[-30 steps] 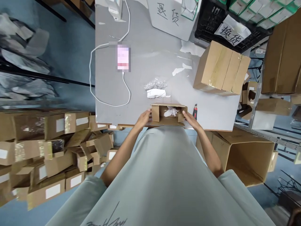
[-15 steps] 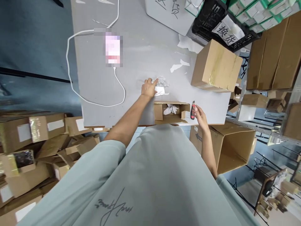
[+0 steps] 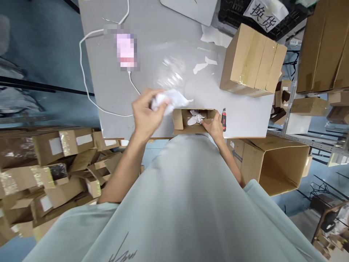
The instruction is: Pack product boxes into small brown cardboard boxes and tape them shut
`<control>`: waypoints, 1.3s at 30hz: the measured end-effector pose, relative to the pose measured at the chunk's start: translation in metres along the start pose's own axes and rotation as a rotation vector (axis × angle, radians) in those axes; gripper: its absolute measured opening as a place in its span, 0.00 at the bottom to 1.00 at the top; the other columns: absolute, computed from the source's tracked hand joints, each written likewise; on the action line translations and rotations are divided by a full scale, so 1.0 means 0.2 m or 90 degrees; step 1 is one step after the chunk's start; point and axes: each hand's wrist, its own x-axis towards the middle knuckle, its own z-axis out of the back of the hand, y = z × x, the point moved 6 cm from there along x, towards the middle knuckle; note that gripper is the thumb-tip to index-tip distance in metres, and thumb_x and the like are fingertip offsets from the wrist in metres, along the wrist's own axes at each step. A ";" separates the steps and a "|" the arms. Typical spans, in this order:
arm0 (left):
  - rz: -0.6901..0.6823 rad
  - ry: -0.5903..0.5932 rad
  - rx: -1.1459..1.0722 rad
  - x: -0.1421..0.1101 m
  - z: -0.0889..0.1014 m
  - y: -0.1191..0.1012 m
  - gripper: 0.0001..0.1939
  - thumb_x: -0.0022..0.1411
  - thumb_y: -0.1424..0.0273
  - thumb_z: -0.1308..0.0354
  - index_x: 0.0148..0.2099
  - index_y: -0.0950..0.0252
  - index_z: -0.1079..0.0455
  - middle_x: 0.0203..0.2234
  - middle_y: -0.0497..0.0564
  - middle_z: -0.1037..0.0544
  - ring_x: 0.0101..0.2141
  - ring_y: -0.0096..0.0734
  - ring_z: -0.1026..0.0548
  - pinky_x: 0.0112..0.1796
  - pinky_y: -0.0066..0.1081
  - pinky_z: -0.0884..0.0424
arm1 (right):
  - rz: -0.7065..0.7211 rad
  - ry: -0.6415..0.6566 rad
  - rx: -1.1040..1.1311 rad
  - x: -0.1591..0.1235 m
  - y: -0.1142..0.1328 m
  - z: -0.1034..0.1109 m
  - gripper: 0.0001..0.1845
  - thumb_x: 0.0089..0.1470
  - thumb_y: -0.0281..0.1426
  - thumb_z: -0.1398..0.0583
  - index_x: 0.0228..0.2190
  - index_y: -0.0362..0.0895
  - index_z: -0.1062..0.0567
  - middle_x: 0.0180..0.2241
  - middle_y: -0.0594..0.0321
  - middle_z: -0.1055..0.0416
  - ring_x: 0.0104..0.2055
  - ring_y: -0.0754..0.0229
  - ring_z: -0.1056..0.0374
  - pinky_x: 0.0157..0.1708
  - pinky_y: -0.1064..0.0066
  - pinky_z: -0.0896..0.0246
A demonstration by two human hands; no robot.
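Observation:
My left hand [image 3: 148, 114] is closed on a crumpled white sheet [image 3: 170, 101], blurred by motion, raised left of a small open cardboard box [image 3: 193, 129]. Whether the sheet is paper or plastic I cannot tell. The box lies at the table's near edge with crumpled white paper [image 3: 195, 118] inside. At its right end my right hand [image 3: 215, 126] grips the wall, thumb at the opening and fingers on the outer side. Just right of that hand a red and black utility knife [image 3: 224, 120] lies on the table. Clear plastic wrap [image 3: 171, 72], smeared, is beyond the left hand.
On the grey table [image 3: 114, 94] a sealed carton [image 3: 252, 60] stands at right, with a black crate [image 3: 226, 14] behind it. A white cable [image 3: 83, 72] runs to a pixelated device [image 3: 127, 51]. Cartons [image 3: 60, 182] pile up at left; an open carton [image 3: 280, 167] stands at right.
My left hand has lifted the white sheet off the table and moved left and nearer. My right hand has let go of the utility knife and taken hold of the box's right end.

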 end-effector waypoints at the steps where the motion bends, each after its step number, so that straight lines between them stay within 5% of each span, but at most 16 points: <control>1: -0.004 0.096 -0.017 -0.06 -0.06 -0.06 0.25 0.75 0.49 0.33 0.63 0.62 0.16 0.54 0.53 0.14 0.57 0.46 0.16 0.63 0.43 0.21 | -0.002 0.014 -0.002 0.02 -0.01 -0.02 0.51 0.55 0.38 0.20 0.73 0.46 0.32 0.78 0.39 0.38 0.82 0.26 0.41 0.81 0.37 0.39; 4: 0.001 0.363 -0.035 -0.21 -0.36 -0.11 0.23 0.71 0.51 0.30 0.60 0.58 0.13 0.52 0.54 0.12 0.57 0.53 0.15 0.62 0.44 0.20 | 0.040 0.077 -0.017 0.06 -0.02 -0.02 0.35 0.64 0.37 0.29 0.69 0.48 0.28 0.75 0.44 0.32 0.80 0.28 0.36 0.81 0.37 0.41; 6: 0.009 0.440 0.018 -0.22 -0.56 -0.04 0.20 0.71 0.57 0.32 0.60 0.57 0.13 0.54 0.55 0.12 0.59 0.56 0.15 0.64 0.46 0.21 | 0.079 0.104 -0.036 0.07 -0.03 0.02 0.25 0.69 0.36 0.34 0.64 0.48 0.24 0.70 0.45 0.25 0.76 0.30 0.32 0.81 0.38 0.41; 10: 0.046 0.456 0.158 -0.16 -0.86 0.15 0.18 0.67 0.68 0.32 0.57 0.60 0.11 0.54 0.64 0.11 0.61 0.65 0.16 0.68 0.51 0.26 | 0.102 0.130 -0.088 0.09 -0.08 0.09 0.17 0.75 0.36 0.41 0.60 0.47 0.23 0.53 0.46 0.15 0.62 0.32 0.21 0.74 0.37 0.33; 15: 0.126 0.383 0.252 -0.13 -1.05 0.25 0.11 0.68 0.72 0.36 0.44 0.67 0.11 0.45 0.76 0.12 0.64 0.80 0.20 0.72 0.74 0.37 | 0.089 0.110 -0.107 0.12 -0.14 0.08 0.15 0.78 0.44 0.42 0.53 0.48 0.24 0.39 0.50 0.16 0.52 0.32 0.18 0.64 0.40 0.28; 20: 0.097 0.344 0.248 -0.19 -0.99 0.20 0.15 0.65 0.73 0.31 0.53 0.61 0.10 0.52 0.70 0.12 0.68 0.74 0.23 0.78 0.71 0.47 | 0.118 0.097 -0.074 0.13 -0.12 0.06 0.17 0.77 0.47 0.40 0.51 0.48 0.22 0.36 0.52 0.17 0.51 0.33 0.19 0.63 0.43 0.27; 25: -0.014 0.220 0.124 -0.33 -0.59 0.08 0.22 0.74 0.58 0.33 0.66 0.57 0.15 0.69 0.61 0.18 0.74 0.60 0.27 0.80 0.56 0.43 | 0.118 0.121 0.054 0.11 -0.14 0.12 0.28 0.77 0.54 0.40 0.62 0.49 0.17 0.50 0.53 0.12 0.60 0.38 0.18 0.69 0.46 0.27; 29: 0.174 -0.036 0.004 -0.39 -0.30 0.28 0.23 0.79 0.46 0.39 0.57 0.59 0.17 0.58 0.59 0.14 0.61 0.50 0.19 0.66 0.46 0.23 | 0.066 0.154 0.235 0.17 -0.23 0.14 0.35 0.72 0.63 0.39 0.60 0.51 0.13 0.64 0.53 0.16 0.66 0.44 0.21 0.68 0.51 0.22; 34: 0.483 -0.039 -0.307 -0.43 -0.46 0.62 0.32 0.67 0.33 0.34 0.46 0.57 0.26 0.55 0.60 0.15 0.57 0.52 0.18 0.55 0.47 0.19 | -0.049 0.287 0.312 0.26 -0.35 -0.01 0.40 0.71 0.62 0.40 0.73 0.55 0.23 0.76 0.54 0.27 0.75 0.43 0.26 0.70 0.43 0.23; 39: 0.554 -0.051 -0.530 -0.48 -0.63 0.72 0.43 0.58 0.26 0.34 0.60 0.53 0.24 0.59 0.62 0.16 0.64 0.63 0.20 0.64 0.59 0.25 | -0.067 0.370 0.328 0.30 -0.40 -0.15 0.46 0.64 0.64 0.36 0.73 0.54 0.24 0.77 0.52 0.28 0.76 0.41 0.27 0.72 0.40 0.26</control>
